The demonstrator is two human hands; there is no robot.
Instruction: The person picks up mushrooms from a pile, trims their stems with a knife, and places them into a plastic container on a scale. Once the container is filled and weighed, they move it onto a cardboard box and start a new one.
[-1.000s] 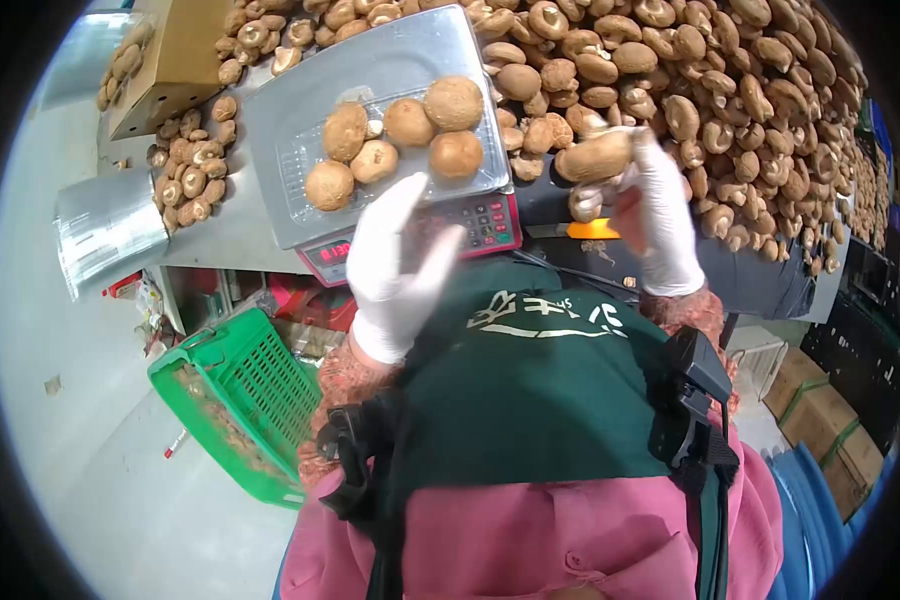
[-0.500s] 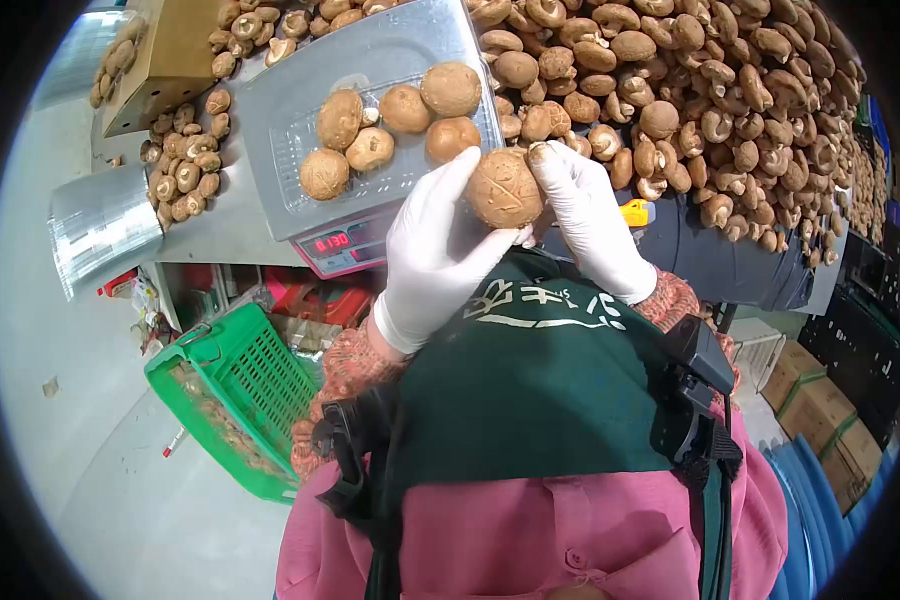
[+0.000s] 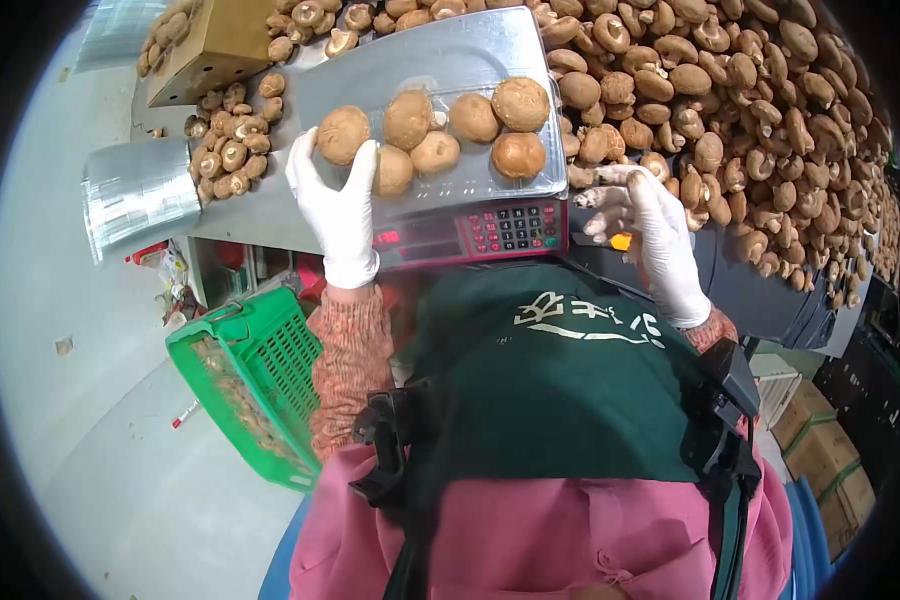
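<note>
My left hand (image 3: 335,215), in a white glove, has its thumb and fingers around a brown shiitake mushroom (image 3: 344,135) at the left end of a clear plastic tray (image 3: 470,185). Several more shiitake mushrooms (image 3: 407,120) lie in the tray, caps mostly up. Under the tray is a digital scale (image 3: 315,85) with a steel platform and red digits, partly covered by my left hand. To the right of the scale, my right hand (image 3: 655,235) is gloved, its fingers loosely bent and apart, with nothing in them. Its fingertips are soiled.
A large heap of shiitake mushrooms (image 3: 750,120) covers the right side of the table. A smaller pile (image 3: 235,150) sits left of the scale, near a cardboard box (image 3: 205,50) and a shiny metallic cylinder (image 3: 140,195). Below left stands a green basket (image 3: 280,350). Something yellow (image 3: 621,242) shows behind my right hand.
The mushroom held in both hands before my apron is now at the tray's left end in my left hand. My right hand has let go and moved right. The view has shifted.
</note>
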